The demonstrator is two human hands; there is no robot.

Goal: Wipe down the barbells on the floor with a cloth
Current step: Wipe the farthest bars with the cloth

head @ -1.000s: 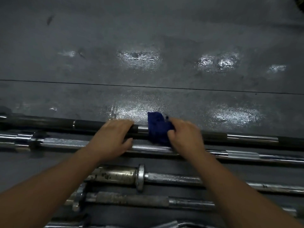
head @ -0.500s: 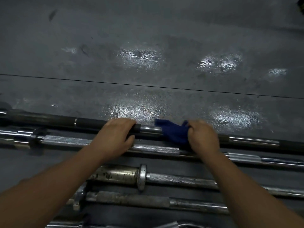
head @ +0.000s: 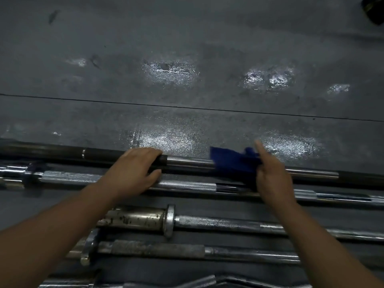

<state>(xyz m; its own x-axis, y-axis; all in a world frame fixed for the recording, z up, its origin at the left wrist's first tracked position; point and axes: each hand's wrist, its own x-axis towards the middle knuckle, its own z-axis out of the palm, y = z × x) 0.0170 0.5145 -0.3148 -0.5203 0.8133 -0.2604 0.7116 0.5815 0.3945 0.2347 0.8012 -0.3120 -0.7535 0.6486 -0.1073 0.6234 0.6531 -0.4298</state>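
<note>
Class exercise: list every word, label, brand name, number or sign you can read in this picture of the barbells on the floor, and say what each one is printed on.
None: no readable text shows anywhere.
Far dark barbell: plain rings, no print.
Rusty sleeve: dark specks, not letters.
Blue cloth, held by the right hand: no tag visible.
Left hand covers part of the far bar; anything under it is hidden.
Floor: only glare patches and one seam line.

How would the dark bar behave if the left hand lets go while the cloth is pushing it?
The dark bar is round and lies on smooth floor, so it would probably roll. It looks long and metal, likely heavy. The left hand seems to steady it.
</note>
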